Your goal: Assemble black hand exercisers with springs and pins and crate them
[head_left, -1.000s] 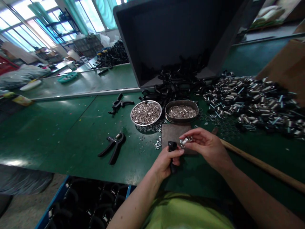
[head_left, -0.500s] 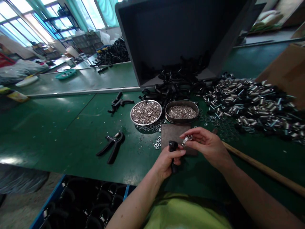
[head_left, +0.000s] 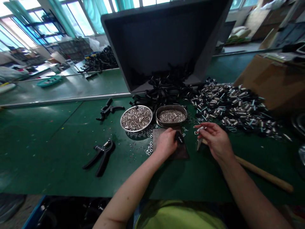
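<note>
My left hand (head_left: 166, 141) is closed around a black plastic handle (head_left: 179, 137) of a hand grip, holding it over a flat metal plate (head_left: 182, 153). Between the thumb and fingers of my right hand (head_left: 218, 141) is a shiny coil spring (head_left: 201, 129). A hammer (head_left: 264, 173) with a wooden handle lies under that hand; whether the fingers touch it I cannot tell. Behind the plate sit a round dish of small metal pins (head_left: 122, 122) and an oval tin of small metal parts (head_left: 171, 124). Loose nuts (head_left: 149, 148) lie along the plate's left edge.
An assembled hand grip (head_left: 103, 157) lies to the left, black handles (head_left: 108, 109) behind it. A big grey bin (head_left: 115, 47) lies tipped, black parts spilling out. Springs and handles are heaped (head_left: 234, 106) at right by a cardboard box (head_left: 267, 81). A blue crate (head_left: 35, 211) stands below the table.
My left hand has moved forward with the handle, turning it from upright to lying over the plate. My right hand has drawn away to the right with the spring. The view has shifted right.
</note>
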Demonstrator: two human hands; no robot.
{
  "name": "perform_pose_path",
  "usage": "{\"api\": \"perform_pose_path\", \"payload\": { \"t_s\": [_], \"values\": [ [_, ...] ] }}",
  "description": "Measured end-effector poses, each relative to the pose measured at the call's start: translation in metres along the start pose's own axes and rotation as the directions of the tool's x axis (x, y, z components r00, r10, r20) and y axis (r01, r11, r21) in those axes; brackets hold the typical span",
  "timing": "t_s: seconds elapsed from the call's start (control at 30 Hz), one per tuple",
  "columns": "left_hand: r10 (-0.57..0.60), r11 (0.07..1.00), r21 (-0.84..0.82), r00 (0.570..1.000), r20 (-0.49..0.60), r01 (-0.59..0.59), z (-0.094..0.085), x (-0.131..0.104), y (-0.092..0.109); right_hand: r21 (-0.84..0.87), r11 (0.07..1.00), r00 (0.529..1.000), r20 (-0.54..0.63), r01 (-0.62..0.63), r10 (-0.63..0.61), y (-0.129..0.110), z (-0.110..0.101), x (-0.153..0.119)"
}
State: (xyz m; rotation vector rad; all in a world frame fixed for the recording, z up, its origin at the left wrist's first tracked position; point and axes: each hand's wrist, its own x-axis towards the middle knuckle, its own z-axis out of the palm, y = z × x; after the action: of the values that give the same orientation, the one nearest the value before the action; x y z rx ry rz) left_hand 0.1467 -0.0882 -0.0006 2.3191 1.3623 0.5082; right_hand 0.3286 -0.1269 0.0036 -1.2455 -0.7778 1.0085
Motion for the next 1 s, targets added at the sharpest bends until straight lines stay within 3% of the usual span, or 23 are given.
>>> {"api": "perform_pose_path", "payload": {
  "t_s": [0.17, 0.37, 0.7, 1.0],
  "values": [
    [0.073, 0.956, 0.27, 0.986, 0.148, -0.111, 0.019, 0.031, 0.023, 0.039, 0.999, 0.999, -0.029, -0.018, 0.019, 0.008, -0.007, 0.005],
    [0.046, 0.935, 0.331, 0.967, 0.249, -0.13, 0.027, 0.044, 0.035, 0.047, 0.998, 0.999, -0.043, -0.03, 0.032, 0.016, -0.011, 0.007],
    [0.123, 0.928, 0.302, 0.946, 0.299, -0.217, 0.024, 0.039, 0.037, 0.039, 0.999, 0.999, -0.04, 0.003, -0.001, 0.019, -0.011, 0.007],
    [0.12, 0.982, 0.109, 0.952, 0.282, -0.157, 0.021, 0.037, 0.039, 0.026, 0.999, 0.998, -0.052, 0.021, -0.02, 0.02, -0.013, 0.008]
  ]
}}
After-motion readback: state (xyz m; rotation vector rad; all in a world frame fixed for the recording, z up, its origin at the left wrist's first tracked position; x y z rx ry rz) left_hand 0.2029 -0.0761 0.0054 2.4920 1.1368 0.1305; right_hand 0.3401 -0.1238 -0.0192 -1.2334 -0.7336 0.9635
